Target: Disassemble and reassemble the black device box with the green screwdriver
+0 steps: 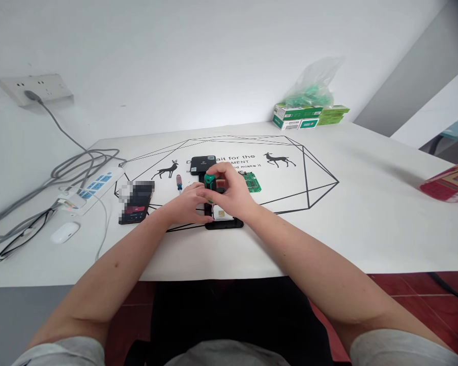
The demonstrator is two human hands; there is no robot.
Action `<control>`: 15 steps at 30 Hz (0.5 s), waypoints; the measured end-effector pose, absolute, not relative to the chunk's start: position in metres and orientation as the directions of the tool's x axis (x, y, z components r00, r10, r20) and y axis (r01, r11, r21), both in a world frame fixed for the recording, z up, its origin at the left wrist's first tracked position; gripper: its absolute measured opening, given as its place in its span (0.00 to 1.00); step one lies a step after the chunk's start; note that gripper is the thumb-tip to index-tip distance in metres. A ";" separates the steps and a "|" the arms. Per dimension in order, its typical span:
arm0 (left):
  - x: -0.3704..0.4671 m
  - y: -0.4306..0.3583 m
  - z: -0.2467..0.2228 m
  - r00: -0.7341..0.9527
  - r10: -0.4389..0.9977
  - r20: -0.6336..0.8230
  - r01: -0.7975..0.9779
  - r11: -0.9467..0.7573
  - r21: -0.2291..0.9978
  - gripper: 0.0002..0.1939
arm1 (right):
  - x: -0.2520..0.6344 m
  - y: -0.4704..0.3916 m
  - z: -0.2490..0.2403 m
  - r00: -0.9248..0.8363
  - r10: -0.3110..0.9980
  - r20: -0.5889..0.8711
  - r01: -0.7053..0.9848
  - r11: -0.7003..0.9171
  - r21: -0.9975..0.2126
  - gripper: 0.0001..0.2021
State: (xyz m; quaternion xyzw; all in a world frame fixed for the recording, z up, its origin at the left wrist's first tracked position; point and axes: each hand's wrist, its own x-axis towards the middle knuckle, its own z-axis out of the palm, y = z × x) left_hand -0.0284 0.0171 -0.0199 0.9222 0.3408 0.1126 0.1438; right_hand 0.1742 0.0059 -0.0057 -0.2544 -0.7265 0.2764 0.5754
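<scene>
My right hand [234, 190] grips an upright screwdriver by its green and black handle [209, 181], with the thumb and fingers wrapped around it. Its tip is hidden behind my hands. Below it lies a black device casing [225, 224], open, with a whitish plate [222, 212] bearing a small gold square. My left hand [193, 203] holds the casing's left side, thumb near its lower edge and fingers by the screwdriver. A black lid-like cover [203, 164] with labels lies just beyond. To the right of my hands sits a green circuit board [252, 182], partly covered.
A small screwdriver [179, 182] with a red and blue handle lies left of my hands. Farther left are a phone [137, 202], a white earbud case [64, 232], glasses [25, 235] and a power strip [99, 188] with grey cable. Green boxes [297, 113] stand at the back right.
</scene>
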 end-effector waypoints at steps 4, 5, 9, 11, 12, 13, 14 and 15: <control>-0.031 0.019 -0.023 0.744 0.655 0.134 0.596 -0.741 0.311 0.22 | 0.175 0.007 -0.002 -0.294 0.770 0.566 -0.163 0.544 -0.823 0.21; -0.031 0.019 -0.024 0.746 0.651 0.138 0.594 -0.745 0.304 0.22 | 0.175 0.007 -0.001 -0.323 0.777 0.541 -0.204 0.501 -0.841 0.21; -0.032 0.020 -0.026 0.751 0.644 0.147 0.591 -0.754 0.286 0.23 | 0.174 0.006 -0.001 -0.327 0.784 0.528 -0.273 0.456 -0.847 0.22; -0.032 0.020 -0.026 0.750 0.644 0.151 0.590 -0.755 0.285 0.24 | 0.174 0.006 0.000 -0.310 0.786 0.535 -0.272 0.466 -0.842 0.22; -0.032 0.020 -0.026 0.751 0.642 0.154 0.589 -0.757 0.284 0.23 | 0.175 0.006 0.001 -0.315 0.783 0.536 -0.274 0.466 -0.842 0.22; -0.032 0.020 -0.026 0.753 0.639 0.158 0.586 -0.760 0.282 0.22 | 0.175 0.007 0.001 -0.333 0.773 0.540 -0.281 0.465 -0.839 0.21; -0.031 0.020 -0.026 0.755 0.636 0.163 0.583 -0.763 0.278 0.21 | 0.176 0.007 0.002 -0.363 0.755 0.546 -0.295 0.463 -0.836 0.20; -0.031 0.020 -0.026 0.757 0.631 0.168 0.579 -0.768 0.273 0.21 | 0.178 0.008 0.003 -0.400 0.732 0.552 -0.314 0.456 -0.833 0.19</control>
